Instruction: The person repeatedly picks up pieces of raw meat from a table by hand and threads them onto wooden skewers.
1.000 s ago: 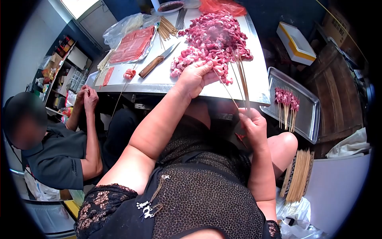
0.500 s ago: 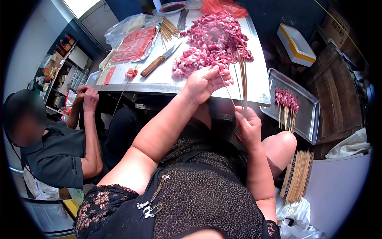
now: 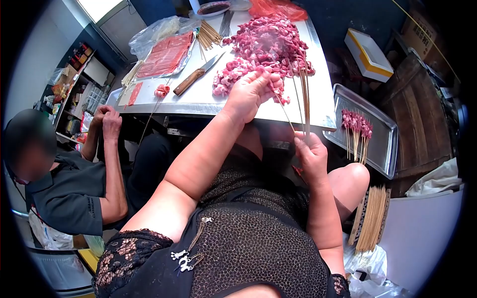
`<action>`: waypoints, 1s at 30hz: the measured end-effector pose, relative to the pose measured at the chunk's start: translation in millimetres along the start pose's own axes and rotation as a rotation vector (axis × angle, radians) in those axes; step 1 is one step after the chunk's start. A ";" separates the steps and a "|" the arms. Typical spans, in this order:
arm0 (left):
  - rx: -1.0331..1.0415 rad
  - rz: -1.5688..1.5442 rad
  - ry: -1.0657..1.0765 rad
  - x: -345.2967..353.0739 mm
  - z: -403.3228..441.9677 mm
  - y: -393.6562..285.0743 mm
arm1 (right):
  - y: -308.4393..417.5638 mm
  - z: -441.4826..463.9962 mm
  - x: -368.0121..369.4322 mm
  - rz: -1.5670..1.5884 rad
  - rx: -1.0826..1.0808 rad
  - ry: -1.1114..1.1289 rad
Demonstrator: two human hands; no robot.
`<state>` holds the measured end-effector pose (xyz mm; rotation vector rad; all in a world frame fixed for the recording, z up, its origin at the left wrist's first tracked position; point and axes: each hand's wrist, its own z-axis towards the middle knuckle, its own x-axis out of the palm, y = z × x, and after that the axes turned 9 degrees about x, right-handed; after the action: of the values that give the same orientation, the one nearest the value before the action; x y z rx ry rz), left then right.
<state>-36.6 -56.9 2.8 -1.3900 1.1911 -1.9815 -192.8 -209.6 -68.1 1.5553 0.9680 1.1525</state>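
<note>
A person's right hand (image 3: pixel 312 154) gripped thin skewers (image 3: pixel 306 107) while the left hand (image 3: pixel 248 95), its hold unclear, curled at one's far end beside heaped meat (image 3: pixel 271 42).

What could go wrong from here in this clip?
One skewer runs from the right hand to the left hand, so a slip might prick it. Other skewers bundled in the right hand could slip loose. The uncovered knife lies beside the meat pile; a careless reach might cause a cut.

Left hand (image 3: pixel 252 94) forward, pinching, right hand (image 3: pixel 313 155) curled
</note>
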 end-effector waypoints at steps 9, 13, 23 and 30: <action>-0.048 -0.058 -0.034 -0.8 -1.6 2.0 | 4.3 -1.3 -1.5 -0.046 -0.010 -0.012; -0.044 -0.059 0.012 -0.6 -4.5 5.4 | 0.6 -0.8 -1.8 -0.086 -0.057 -0.017; -0.040 -0.068 0.057 7.6 -8.9 15.6 | 2.6 -4.4 8.1 0.018 -0.058 -0.032; 0.037 -0.106 -0.063 11.0 -6.6 5.0 | 0.3 -3.8 4.5 0.009 -0.057 -0.012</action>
<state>-47.6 -65.2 3.7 -1.5142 1.0675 -2.0046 -195.4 -204.6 -66.3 1.5213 0.9138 1.1661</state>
